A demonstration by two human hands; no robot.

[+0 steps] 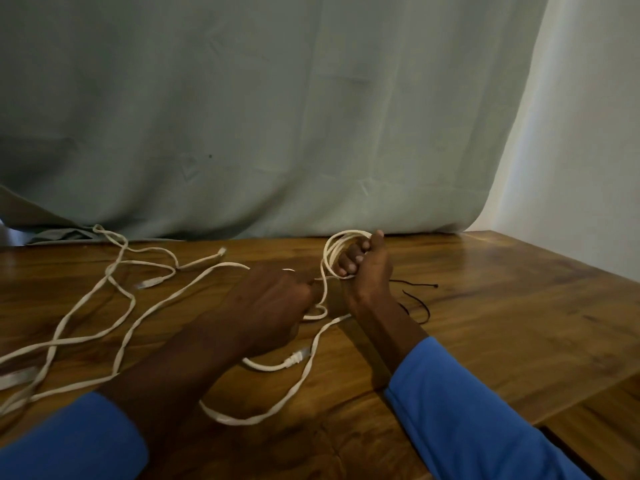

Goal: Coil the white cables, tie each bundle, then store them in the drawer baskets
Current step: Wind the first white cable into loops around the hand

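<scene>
Coil sits gripped in your right hand; left hand, just beside it, pinches the feeding cable. Keep loops even and flat; black ties wait beside that right hand.

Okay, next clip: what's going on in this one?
A person in blue sleeves is coiling a white cable on a wooden table. The right hand holds a coil of a few loops wound round its fingers, and the left hand pinches the strand leading into it. More loose cable sprawls to the left. Thin black ties lie by the right hand; nothing is tied yet.
</scene>
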